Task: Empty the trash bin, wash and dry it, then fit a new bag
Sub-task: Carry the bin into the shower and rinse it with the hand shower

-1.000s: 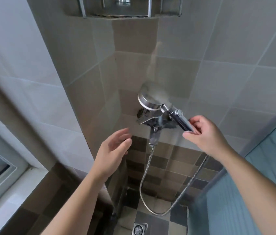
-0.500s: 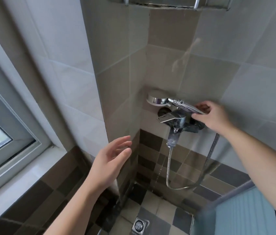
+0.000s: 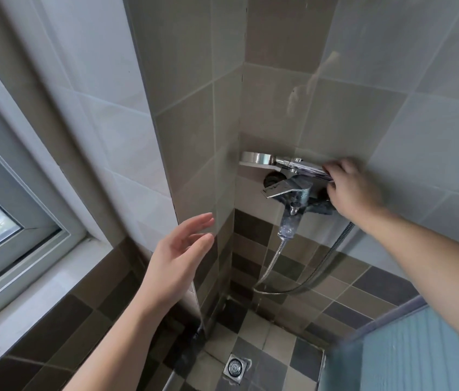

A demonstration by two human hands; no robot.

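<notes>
Gripping the handle of the chrome shower head at centre right of the frame, the right hand holds it level just above the wall faucet. Lower centre, the left hand hangs free with fingers straight; hose loops below, floor drain at bottom; trash bin not in view

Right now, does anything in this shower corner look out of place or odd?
Only that the shower head lies flat across the faucet rather than hanging, with the right hand on its handle.
</notes>
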